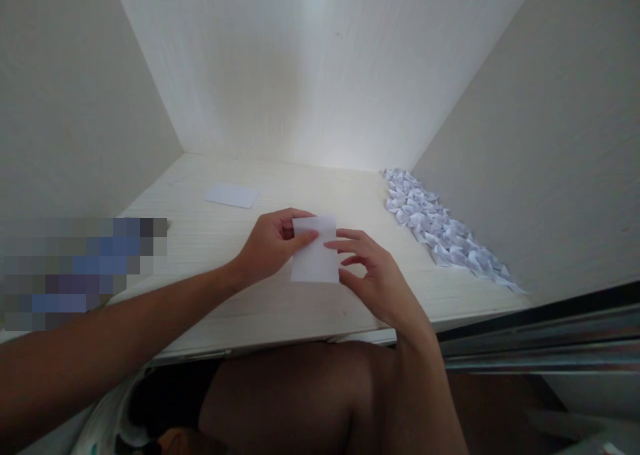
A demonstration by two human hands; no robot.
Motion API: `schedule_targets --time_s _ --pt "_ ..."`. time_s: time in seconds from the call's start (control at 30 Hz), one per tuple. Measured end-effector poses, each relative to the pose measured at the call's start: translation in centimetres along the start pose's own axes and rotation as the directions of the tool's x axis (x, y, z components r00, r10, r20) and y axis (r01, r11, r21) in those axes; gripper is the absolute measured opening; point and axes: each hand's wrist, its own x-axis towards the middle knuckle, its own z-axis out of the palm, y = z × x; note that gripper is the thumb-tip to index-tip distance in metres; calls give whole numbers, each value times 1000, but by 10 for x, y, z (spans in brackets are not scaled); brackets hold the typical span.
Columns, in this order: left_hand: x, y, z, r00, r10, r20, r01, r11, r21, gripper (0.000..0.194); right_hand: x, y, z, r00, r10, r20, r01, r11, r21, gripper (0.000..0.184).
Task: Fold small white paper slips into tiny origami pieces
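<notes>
A small white sheet of paper [315,262] is held up above the pale table in front of me. My left hand [273,242] pinches it at the upper left, with the thumb lying across its face and the fingers behind. My right hand [370,268] is at the paper's right edge, its fingers apart. One right fingertip overlaps the face of the sheet; whether it presses on it I cannot tell. Farther back on the left lies a flat stack or piece of white paper [233,195].
Many folded white paper pieces [440,232] form a long heap along the right wall [540,142]. The pale wooden table [280,315] is boxed in by walls at the left, back and right. A blurred-out patch covers the table's left end. My legs are below the front edge.
</notes>
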Motion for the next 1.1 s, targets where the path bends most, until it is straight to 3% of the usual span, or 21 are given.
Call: schedule_targets --time_s 0.1,0.23,0.43,0.6,0.73,0.9,1.1 --pt "-4 1 2 999 13 44 -15 999 41 39 -1 -3 3 1000 -9 -6 9 1000 -26 42" --pt "-6 4 4 997 50 58 -51 999 14 34 1 -10 7 996 -17 -93 19 1000 15 9" --pt "-8 5 8 991 115 69 -97 971 -216 43 5 -14 13 963 120 -242 -79 982 171 14" --pt "-10 7 10 990 139 -9 -140 985 -99 49 7 -11 17 934 255 -249 -190 947 257 21" --pt "-9 8 10 984 160 -76 -162 986 -28 42 8 -13 18 927 275 -255 -208 943 261 28" --pt "-11 9 12 991 134 -24 -135 990 -47 37 9 -12 20 926 237 -295 -139 938 316 20" --pt "-14 12 14 990 139 -37 -140 989 -46 32 9 -10 26 887 305 -347 -176 918 357 21"
